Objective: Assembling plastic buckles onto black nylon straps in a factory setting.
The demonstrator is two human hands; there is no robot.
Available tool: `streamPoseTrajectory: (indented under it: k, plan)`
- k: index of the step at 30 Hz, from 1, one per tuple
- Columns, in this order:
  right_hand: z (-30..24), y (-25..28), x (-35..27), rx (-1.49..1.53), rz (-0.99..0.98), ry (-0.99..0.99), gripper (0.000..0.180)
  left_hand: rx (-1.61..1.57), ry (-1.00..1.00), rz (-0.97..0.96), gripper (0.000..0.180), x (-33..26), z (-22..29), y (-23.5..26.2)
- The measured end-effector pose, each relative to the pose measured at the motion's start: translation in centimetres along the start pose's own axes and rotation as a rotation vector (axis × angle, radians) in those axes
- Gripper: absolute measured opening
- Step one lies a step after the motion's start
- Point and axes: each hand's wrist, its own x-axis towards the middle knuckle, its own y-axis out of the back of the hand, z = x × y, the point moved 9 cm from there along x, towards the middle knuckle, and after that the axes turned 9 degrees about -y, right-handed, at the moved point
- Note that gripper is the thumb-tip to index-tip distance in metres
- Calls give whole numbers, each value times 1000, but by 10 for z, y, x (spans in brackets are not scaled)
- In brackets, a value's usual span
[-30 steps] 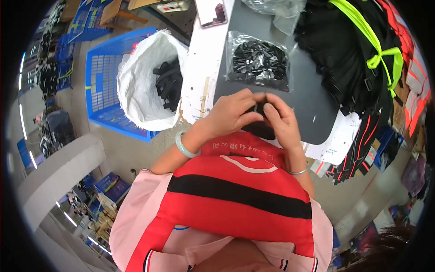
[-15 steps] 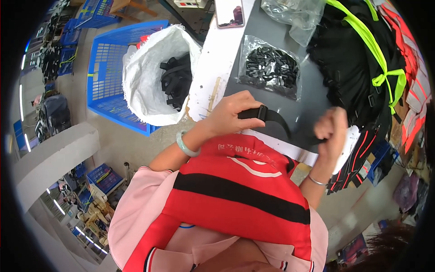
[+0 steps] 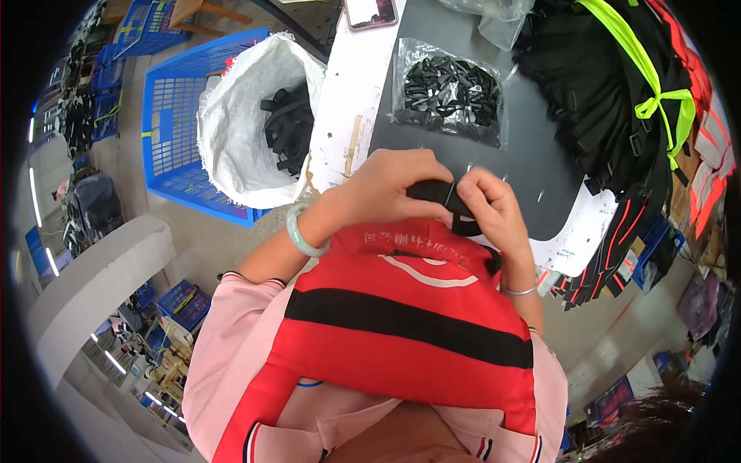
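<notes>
Over the near edge of the grey work mat, my left hand (image 3: 401,185) grips a black webbing strap (image 3: 429,190) that carries a dark slide buckle (image 3: 451,194). My right hand (image 3: 494,208) pinches the same strap at the buckle's right side, thumb on top. The two hands are almost touching. Part of the strap folds down below the right fingers, and its end is hidden. Just beyond the hands lies a clear plastic bag (image 3: 449,96) full of small black buckles.
A white woven sack (image 3: 220,147) of black straps stands in a blue crate (image 3: 166,131) at left. A phone (image 3: 370,11) lies at the table's far edge. Black straps tied with a neon-yellow band (image 3: 656,100) are piled at right. Another clear bag (image 3: 502,23) lies at the back.
My right hand has come left from the mat's right side to the buckle and now grips the strap there. The strap's stretched-out loop has drawn in between the hands.
</notes>
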Motion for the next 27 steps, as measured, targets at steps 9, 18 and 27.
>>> streamPoseTrajectory:
  k: [9,18,27]
  plan:
    - [-46,-23,4,-437,246,384,40,-934,614,353,13,-47,-57,-31]
    - [-76,-38,10,-620,207,566,33,-1302,253,925,14,-85,-48,79]
    - [-57,96,37,-258,580,323,41,-635,-97,1305,18,-191,24,276]
